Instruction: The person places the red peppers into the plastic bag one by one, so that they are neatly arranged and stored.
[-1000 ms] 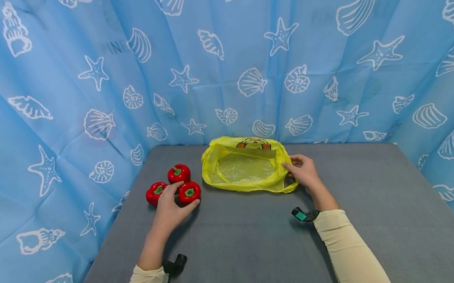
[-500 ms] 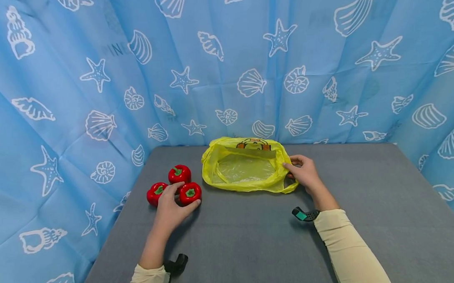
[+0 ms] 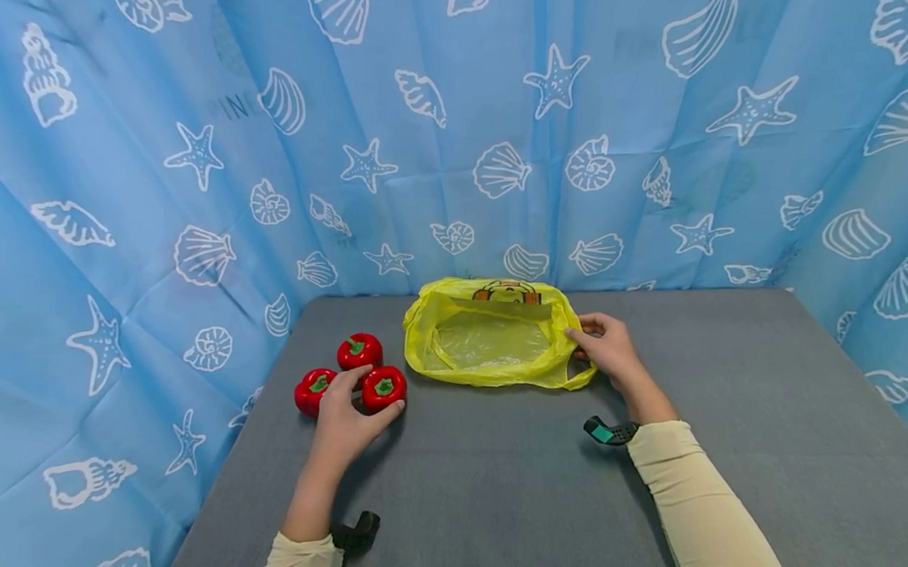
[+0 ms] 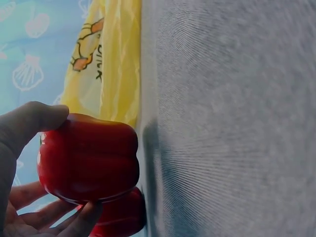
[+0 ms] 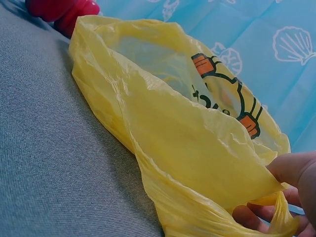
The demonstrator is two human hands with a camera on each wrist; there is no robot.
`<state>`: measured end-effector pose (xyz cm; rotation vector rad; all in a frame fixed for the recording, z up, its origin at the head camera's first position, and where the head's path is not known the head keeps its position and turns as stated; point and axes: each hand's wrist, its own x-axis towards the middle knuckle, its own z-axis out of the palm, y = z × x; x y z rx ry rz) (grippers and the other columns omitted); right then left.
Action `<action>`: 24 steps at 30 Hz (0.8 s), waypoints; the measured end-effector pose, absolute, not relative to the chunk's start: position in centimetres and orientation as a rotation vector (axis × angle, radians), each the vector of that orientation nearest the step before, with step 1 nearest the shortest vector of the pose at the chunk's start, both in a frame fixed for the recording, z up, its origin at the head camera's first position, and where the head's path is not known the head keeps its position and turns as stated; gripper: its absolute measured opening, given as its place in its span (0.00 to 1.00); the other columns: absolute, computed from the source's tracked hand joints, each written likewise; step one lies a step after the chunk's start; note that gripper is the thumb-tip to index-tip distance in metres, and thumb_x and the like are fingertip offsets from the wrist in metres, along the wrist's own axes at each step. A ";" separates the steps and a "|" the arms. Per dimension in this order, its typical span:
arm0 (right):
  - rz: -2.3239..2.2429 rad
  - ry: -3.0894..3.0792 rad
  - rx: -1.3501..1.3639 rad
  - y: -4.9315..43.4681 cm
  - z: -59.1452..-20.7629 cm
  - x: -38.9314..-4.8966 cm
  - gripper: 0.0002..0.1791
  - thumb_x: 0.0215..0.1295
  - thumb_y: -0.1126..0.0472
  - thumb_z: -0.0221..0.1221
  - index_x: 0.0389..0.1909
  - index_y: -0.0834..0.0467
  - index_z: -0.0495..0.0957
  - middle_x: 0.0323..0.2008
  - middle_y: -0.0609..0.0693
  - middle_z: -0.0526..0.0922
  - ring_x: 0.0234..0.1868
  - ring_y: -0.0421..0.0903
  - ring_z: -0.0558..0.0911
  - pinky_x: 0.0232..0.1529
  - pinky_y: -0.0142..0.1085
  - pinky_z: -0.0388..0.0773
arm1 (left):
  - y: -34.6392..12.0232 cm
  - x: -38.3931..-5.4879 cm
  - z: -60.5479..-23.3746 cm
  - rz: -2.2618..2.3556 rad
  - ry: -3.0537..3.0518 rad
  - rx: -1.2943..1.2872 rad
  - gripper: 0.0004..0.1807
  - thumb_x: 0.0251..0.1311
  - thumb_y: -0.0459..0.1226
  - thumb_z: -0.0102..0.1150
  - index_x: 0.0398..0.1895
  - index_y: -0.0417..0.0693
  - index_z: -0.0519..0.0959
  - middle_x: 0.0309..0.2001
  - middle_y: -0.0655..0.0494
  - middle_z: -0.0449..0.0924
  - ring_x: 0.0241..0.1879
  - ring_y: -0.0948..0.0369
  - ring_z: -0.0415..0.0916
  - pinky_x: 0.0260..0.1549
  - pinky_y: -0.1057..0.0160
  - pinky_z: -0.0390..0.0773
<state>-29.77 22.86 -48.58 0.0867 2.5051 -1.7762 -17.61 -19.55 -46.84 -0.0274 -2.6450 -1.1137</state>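
Observation:
In the head view my left hand (image 3: pixel 346 429) grips a red bell pepper (image 3: pixel 384 389) with a green stem, thumb on the near side and fingers on the far side. The left wrist view shows this bell pepper (image 4: pixel 91 158) from its side, held close over the table. Behind it sits a second bell pepper (image 3: pixel 359 350), and a third bell pepper (image 3: pixel 313 393) lies to the left, partly covered by my hand. To the right, a yellow plastic bag (image 3: pixel 487 374) lies with its mouth spread wide. My right hand (image 3: pixel 612 345) pinches the bag's right edge by the handle.
A grey cloth covers the table (image 3: pixel 491 482). Right behind the table's far edge hangs a blue curtain (image 3: pixel 450 183) with white shells and starfish, which also runs along the left side. Both wrists wear black straps.
My left hand and the bell pepper in it have shifted slightly right, away from the other two. My right hand keeps its hold on the bag. The head view has tilted a little.

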 end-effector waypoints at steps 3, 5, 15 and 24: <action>-1.781 2.503 0.091 22.8 -48.5 -29.7 0.28 0.78 0.53 0.61 0.70 0.66 0.73 0.58 0.61 0.78 0.43 0.42 0.83 0.45 0.34 0.89 | -19.4 -17.6 -46.6 -1.103 -2.638 -0.029 0.42 0.54 0.48 0.82 0.71 0.47 0.75 0.66 0.51 0.77 0.63 0.51 0.75 0.55 0.45 0.87; -1.787 2.500 0.100 22.7 -48.4 -29.7 0.28 0.78 0.53 0.61 0.70 0.66 0.73 0.57 0.61 0.79 0.43 0.43 0.83 0.44 0.34 0.89 | -19.2 -17.7 -46.5 -1.099 -2.634 -0.037 0.42 0.54 0.48 0.82 0.71 0.48 0.75 0.67 0.51 0.77 0.64 0.50 0.75 0.55 0.45 0.87; -1.792 2.499 0.101 22.7 -48.4 -29.7 0.28 0.78 0.53 0.61 0.70 0.66 0.73 0.59 0.62 0.78 0.44 0.42 0.83 0.45 0.35 0.89 | -18.0 -18.4 -45.5 -1.091 -2.622 -0.077 0.42 0.52 0.49 0.83 0.70 0.52 0.76 0.66 0.52 0.78 0.65 0.51 0.75 0.54 0.44 0.87; -1.769 2.506 0.107 22.8 -48.7 -29.8 0.28 0.78 0.52 0.61 0.70 0.65 0.74 0.58 0.61 0.79 0.44 0.43 0.83 0.45 0.34 0.88 | -16.9 -19.3 -44.7 -1.148 -2.584 -0.143 0.42 0.51 0.48 0.84 0.69 0.50 0.76 0.63 0.51 0.79 0.61 0.51 0.78 0.53 0.46 0.88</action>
